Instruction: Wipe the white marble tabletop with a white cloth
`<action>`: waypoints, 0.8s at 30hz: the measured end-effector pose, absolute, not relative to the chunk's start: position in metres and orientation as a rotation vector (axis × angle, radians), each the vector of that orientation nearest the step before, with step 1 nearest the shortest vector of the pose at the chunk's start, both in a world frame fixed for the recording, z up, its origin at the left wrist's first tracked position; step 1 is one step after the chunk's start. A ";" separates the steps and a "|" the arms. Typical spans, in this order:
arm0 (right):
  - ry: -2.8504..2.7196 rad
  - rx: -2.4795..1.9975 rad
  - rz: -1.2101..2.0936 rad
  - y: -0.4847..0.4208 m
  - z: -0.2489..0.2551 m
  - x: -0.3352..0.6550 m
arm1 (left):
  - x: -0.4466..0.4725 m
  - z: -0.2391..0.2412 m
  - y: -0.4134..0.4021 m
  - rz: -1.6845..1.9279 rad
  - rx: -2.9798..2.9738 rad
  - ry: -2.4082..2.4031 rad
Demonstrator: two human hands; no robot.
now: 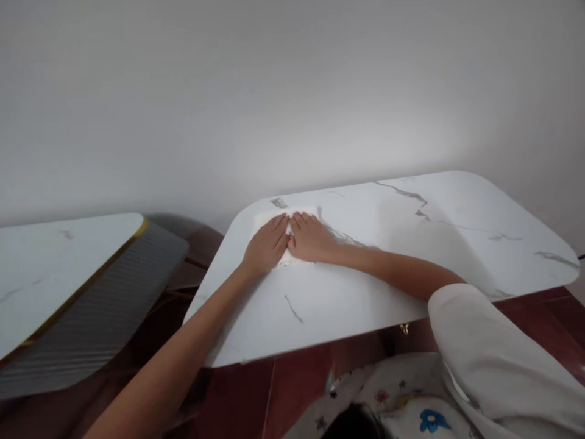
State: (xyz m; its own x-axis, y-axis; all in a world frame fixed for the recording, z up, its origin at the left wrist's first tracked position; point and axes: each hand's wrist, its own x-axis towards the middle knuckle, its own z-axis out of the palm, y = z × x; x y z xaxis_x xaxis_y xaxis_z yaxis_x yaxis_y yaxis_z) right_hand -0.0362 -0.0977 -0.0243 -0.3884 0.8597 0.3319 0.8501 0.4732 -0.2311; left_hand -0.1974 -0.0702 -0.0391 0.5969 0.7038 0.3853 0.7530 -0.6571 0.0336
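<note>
My left hand (267, 245) and my right hand (311, 236) lie flat side by side, fingers stretched out and pointing away from me. Both press down on a pale, flat white cloth or paper (265, 218) that lies near the far left corner of a white marble-look table (393, 256). Most of that sheet is hidden under my hands; its edges are hard to tell from the tabletop.
A second white tabletop with a gold edge and ribbed grey side (68, 274) stands to the left, with a gap of dark red floor (297, 384) between. A plain white wall rises right behind. My patterned clothing shows at the bottom.
</note>
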 end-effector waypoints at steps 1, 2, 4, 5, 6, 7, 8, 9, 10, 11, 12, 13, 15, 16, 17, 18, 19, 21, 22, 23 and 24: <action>-2.345 -1.395 0.036 -0.113 -0.023 -0.039 | -0.201 -0.039 -0.090 -0.567 -2.663 -1.271; -2.371 -1.358 0.046 -0.128 -0.022 -0.041 | -0.205 -0.038 -0.110 -0.568 -2.638 -1.309; -2.425 -1.282 0.075 -0.157 -0.020 -0.043 | -0.208 -0.038 -0.150 -0.562 -2.590 -1.385; -2.448 -1.244 0.084 -0.171 -0.019 -0.042 | -0.208 -0.038 -0.169 -0.553 -2.569 -1.429; -2.468 -1.213 0.088 -0.184 -0.018 -0.039 | -0.205 -0.037 -0.187 -0.537 -2.550 -1.478; -2.487 -1.187 0.090 -0.196 -0.017 -0.035 | -0.201 -0.037 -0.203 -0.515 -2.532 -1.531; -2.506 -1.165 0.091 -0.206 -0.017 -0.029 | -0.195 -0.037 -0.216 -0.489 -2.513 -1.589; -2.526 -1.146 0.092 -0.214 -0.017 -0.022 | -0.187 -0.037 -0.227 -0.464 -2.491 -1.644; -2.547 -1.133 0.096 -0.219 -0.017 -0.014 | -0.177 -0.037 -0.234 -0.442 -2.470 -1.689; -2.565 -1.124 0.104 -0.222 -0.018 -0.005 | -0.168 -0.038 -0.238 -0.427 -2.453 -1.716; -2.577 -1.119 0.113 -0.222 -0.018 0.004 | -0.158 -0.038 -0.239 -0.423 -2.443 -1.724; -2.580 -1.119 0.122 -0.220 -0.018 0.013 | -0.148 -0.039 -0.236 -0.428 -2.440 -1.716; -2.562 -1.141 0.125 -0.207 -0.018 0.028 | -0.133 -0.039 -0.219 -0.464 -2.457 -1.662; -2.546 -1.153 0.119 -0.198 -0.018 0.033 | -0.128 -0.038 -0.206 -0.488 -2.472 -1.629; -2.531 -1.163 0.108 -0.186 -0.019 0.036 | -0.125 -0.037 -0.192 -0.511 -2.488 -1.599; -2.518 -1.173 0.095 -0.172 -0.019 0.038 | -0.123 -0.036 -0.176 -0.530 -2.505 -1.576; -2.507 -1.185 0.084 -0.158 -0.020 0.037 | -0.124 -0.035 -0.159 -0.544 -2.521 -1.560; -2.494 -1.207 0.062 -0.127 -0.023 0.031 | -0.128 -0.034 -0.125 -0.556 -2.544 -1.552; -2.492 -1.219 0.049 -0.111 -0.024 0.027 | -0.132 -0.033 -0.108 -0.560 -2.550 -1.558; -2.490 -1.230 0.033 -0.095 -0.025 0.021 | -0.137 -0.033 -0.092 -0.565 -2.549 -1.568; -2.490 -1.233 0.017 -0.080 -0.025 0.016 | -0.142 -0.034 -0.076 -0.571 -2.546 -1.578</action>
State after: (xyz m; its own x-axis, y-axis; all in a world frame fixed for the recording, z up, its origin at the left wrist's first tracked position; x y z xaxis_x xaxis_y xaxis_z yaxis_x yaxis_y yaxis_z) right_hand 0.0160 -0.0797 -0.0255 -0.5539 0.7717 0.3125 0.7674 0.6188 -0.1680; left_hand -0.1416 -0.0764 -0.0338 0.3957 0.8449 0.3599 0.8795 -0.4614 0.1162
